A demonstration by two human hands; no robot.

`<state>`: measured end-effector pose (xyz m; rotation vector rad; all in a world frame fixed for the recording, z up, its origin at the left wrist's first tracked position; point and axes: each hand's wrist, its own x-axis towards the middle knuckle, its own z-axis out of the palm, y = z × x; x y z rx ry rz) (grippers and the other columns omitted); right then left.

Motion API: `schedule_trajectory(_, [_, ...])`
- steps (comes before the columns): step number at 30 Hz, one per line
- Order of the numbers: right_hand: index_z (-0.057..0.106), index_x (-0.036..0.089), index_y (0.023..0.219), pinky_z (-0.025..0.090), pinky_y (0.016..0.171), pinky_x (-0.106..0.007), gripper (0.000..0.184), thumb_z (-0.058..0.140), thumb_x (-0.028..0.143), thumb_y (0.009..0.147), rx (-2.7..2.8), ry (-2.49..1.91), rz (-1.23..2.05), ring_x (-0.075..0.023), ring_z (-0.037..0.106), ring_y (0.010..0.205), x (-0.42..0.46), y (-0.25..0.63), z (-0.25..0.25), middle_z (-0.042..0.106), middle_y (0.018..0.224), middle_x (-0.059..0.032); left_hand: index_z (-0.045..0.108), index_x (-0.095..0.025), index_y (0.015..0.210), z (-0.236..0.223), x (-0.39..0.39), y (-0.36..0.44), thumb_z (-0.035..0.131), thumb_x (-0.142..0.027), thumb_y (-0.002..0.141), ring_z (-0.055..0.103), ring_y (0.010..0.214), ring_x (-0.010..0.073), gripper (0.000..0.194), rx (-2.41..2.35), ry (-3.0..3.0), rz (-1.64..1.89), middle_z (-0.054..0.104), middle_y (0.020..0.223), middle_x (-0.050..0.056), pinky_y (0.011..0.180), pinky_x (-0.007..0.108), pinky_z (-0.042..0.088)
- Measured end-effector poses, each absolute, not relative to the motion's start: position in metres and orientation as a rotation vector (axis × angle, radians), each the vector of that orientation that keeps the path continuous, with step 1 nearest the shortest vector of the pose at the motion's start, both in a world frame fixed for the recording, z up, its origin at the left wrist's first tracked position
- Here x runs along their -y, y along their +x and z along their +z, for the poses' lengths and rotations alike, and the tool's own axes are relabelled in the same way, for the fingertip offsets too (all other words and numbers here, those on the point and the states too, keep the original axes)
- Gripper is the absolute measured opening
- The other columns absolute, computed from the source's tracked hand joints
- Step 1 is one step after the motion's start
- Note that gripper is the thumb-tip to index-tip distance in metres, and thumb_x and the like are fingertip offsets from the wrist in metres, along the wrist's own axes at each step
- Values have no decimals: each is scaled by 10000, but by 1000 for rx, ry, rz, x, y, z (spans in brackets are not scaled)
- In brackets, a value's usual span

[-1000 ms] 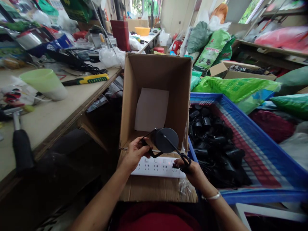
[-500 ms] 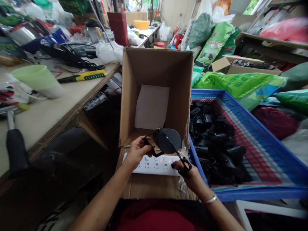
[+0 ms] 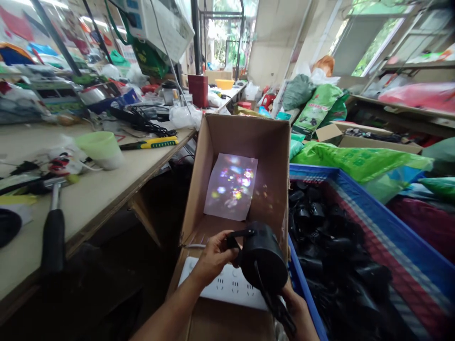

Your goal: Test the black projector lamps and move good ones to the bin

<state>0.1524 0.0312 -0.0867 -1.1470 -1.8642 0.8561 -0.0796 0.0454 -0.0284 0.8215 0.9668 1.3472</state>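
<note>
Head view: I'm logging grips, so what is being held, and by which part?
The left hand holds a black cylindrical lamp by its side bracket; the right hand grips its thin lower arm.

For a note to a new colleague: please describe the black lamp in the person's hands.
Find the open cardboard box beside a blue crate of black parts. At the box's near end, above a white power strip, the left hand and right hand hold a black cylindrical lamp. Unlike the crate's parts, it is held up, facing a white sheet with coloured spots.
</note>
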Motion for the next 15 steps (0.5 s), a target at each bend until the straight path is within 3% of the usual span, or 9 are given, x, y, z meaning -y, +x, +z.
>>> schedule_trajectory(6, [715, 196, 874, 538, 737, -239, 207, 679, 301, 700, 1858, -1114, 864, -246, 677, 846, -31, 154, -94, 711, 891, -82, 620, -138, 953, -25, -38, -88, 743, -272, 664, 541, 556, 96, 342, -1006, 815, 1313, 619, 690, 3, 547, 215, 423])
schedule_trajectory(15, [717, 191, 839, 549, 689, -229, 246, 687, 374, 677, 1777, -1085, 826, -240, 686, 804, -30, 155, -108, 713, 850, -83, 613, -117, 973, -23, -33, -93, 730, -239, 655, 525, 513, 92, 360, -1044, 803, 1304, 612, 655, -3, 476, 197, 397])
